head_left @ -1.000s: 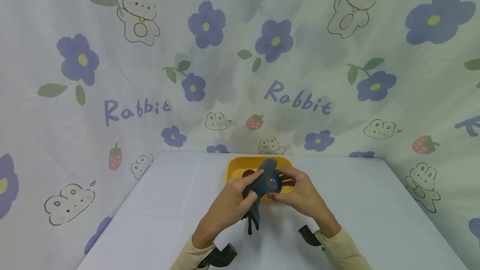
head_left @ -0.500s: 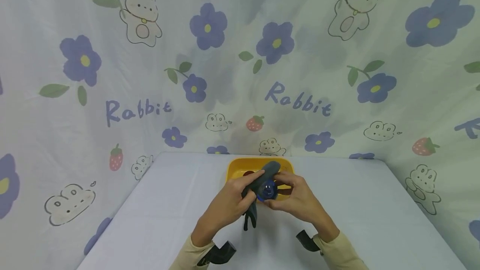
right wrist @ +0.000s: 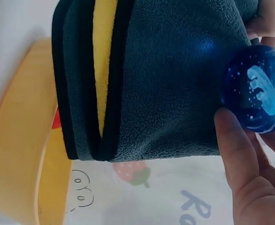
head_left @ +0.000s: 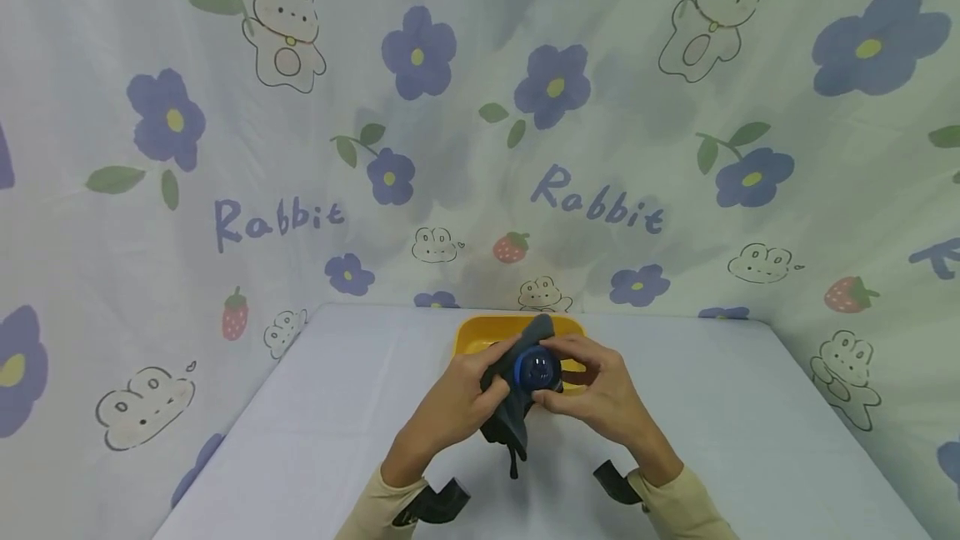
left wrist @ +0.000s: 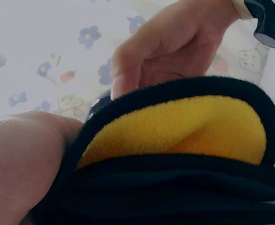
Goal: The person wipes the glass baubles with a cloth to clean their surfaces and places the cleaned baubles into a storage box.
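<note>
My left hand (head_left: 453, 398) grips a folded microfibre cloth (head_left: 504, 427), dark grey-blue with a black edge and a yellow side. In the left wrist view, the cloth's yellow face (left wrist: 194, 122) shows between its layers. A clear blue glass ball (right wrist: 257, 89) with a pale figure and small bubbles inside is pinched between the thumb and fingers of my right hand (head_left: 600, 390). The ball lies right against the grey side of the cloth. Both hands are raised above the near side of a yellow tub.
The yellow tub (head_left: 476, 332) stands at the back middle of the white table (head_left: 697, 407), partly hidden by the hands. Something red (right wrist: 57, 121) shows inside it. A curtain (head_left: 450, 123) printed with rabbits and flowers hangs behind. Each wrist carries a black camera mount.
The ball has turned in my right hand, dipping and then rising slightly against the cloth. The cloth has shifted, and its hanging end has swung a little to the right.
</note>
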The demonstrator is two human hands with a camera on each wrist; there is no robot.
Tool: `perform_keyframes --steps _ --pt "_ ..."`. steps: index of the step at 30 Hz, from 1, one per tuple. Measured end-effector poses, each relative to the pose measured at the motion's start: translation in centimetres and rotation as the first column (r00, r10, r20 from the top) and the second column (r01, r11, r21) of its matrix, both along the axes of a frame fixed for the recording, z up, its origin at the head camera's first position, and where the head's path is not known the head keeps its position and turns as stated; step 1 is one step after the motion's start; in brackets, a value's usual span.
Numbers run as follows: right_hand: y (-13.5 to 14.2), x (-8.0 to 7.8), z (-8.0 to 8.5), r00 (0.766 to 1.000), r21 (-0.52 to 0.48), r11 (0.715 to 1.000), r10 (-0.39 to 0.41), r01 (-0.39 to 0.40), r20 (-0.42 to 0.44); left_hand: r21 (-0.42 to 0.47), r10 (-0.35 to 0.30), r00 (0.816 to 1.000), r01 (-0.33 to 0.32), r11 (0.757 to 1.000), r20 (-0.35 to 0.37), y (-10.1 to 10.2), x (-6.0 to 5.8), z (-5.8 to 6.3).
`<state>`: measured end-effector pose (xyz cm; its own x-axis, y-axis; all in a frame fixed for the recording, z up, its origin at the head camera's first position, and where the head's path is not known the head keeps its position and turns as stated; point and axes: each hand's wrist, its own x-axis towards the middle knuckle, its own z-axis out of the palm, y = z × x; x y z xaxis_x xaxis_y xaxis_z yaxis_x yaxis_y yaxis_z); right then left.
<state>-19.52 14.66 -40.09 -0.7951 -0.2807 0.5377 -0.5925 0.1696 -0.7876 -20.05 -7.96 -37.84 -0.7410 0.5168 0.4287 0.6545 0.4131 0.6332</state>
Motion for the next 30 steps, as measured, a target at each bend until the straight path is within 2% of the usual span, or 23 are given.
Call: perform_keyframes --steps 8,17,22,26,30 --pt "0.05 -0.19 -0.06 0.998 -0.026 0.998 -0.064 0.063 -0.023 -0.065 0.045 0.999 -0.043 0.997 0.030 -0.09 0.13 0.19" --pt "0.27 -0.39 -0.20 0.994 -0.029 0.993 -0.113 0.112 -0.008 -0.078 0.045 0.997 -0.040 0.996 0.060 -0.11 0.33 0.26" --pt "0.57 -0.68 -0.29 0.986 0.000 0.986 -0.166 0.166 -0.009 -0.080 0.036 0.996 -0.029 0.996 0.084 -0.08 0.41 0.30" --pt "0.70 -0.89 -0.36 0.973 0.051 0.971 -0.231 0.232 -0.014 -0.079 0.034 0.997 -0.028 0.996 0.076 -0.03 0.47 0.34" --pt "0.78 -1.00 -0.46 0.966 0.097 0.961 -0.258 0.259 -0.019 -0.072 0.033 0.997 -0.027 0.997 0.075 0.00 0.64 0.41"
